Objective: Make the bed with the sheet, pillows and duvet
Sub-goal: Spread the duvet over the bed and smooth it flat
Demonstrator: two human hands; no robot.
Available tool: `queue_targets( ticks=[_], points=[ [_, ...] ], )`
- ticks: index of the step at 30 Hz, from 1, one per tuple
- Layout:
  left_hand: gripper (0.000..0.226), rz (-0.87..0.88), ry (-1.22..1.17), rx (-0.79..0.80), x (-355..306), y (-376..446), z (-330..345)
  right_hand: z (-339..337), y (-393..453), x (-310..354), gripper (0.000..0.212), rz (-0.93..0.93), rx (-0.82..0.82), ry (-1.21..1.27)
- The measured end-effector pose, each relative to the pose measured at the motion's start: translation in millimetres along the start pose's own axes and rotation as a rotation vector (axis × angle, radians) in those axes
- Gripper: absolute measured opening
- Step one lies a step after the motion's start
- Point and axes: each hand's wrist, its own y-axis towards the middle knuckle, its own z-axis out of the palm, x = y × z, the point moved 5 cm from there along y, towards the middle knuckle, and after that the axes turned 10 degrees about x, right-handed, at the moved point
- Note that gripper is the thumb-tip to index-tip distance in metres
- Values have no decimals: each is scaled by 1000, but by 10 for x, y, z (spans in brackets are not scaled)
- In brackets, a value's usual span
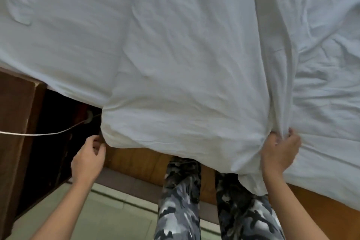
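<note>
- Head view looked down over the white sheet [175,54], spread across the bed and spilling over its near edge; no pillows or duvet in sight.
- Your right hand [279,154] gripped a bunched fold of the sheet, thumb and fingers curled into the cloth, a long ridge of fabric running up and away from the knuckles.
- That grip looked like it was there to pull slack toward you, judging by the creases fanning out from the hand.
- Your left hand [89,158] was at the sheet's corner where it hung off the bed, fingers curled at the hem; it seemed to pinch the edge, but blur made the contact hard to confirm.
- Between your two hands the sheet sagged in a loose belly over the wooden bed frame [140,160], so the corner was likely not tucked yet.
- Your legs in camouflage trousers [181,200] stood right against the frame, below and between the hands, close enough to reach.
- Left of the left hand: a dark gap beside a brown cabinet [17,115], with a white cable [39,134] running across it.
- Judgement: early step, sheet being squared up and tensioned at this corner.
</note>
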Motion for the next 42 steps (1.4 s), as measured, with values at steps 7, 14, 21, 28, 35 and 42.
queue_targets(
  ticks=[7,14,21,28,35,42],
  points=[
    [39,242,-133,-124,-331,16,88,143,21,139,56,41,-132,54],
    [31,378,-223,-283,-320,-75,-75,269,-239,423,57,-469,-198,-133],
    [18,274,-325,-372,-70,-209,-37,1197,-1644,1688,39,-1379,193,-67],
    [17,306,-432,-558,271,-591,142,1878,-2402,2227,30,-1562,523,-363],
    [27,436,-187,-599,498,-711,338,1955,-2323,1972,29,-1517,587,-438],
    [28,-387,-535,-204,1377,-616,947,2013,-2157,1774,35,-1521,565,-577]
  ],
)
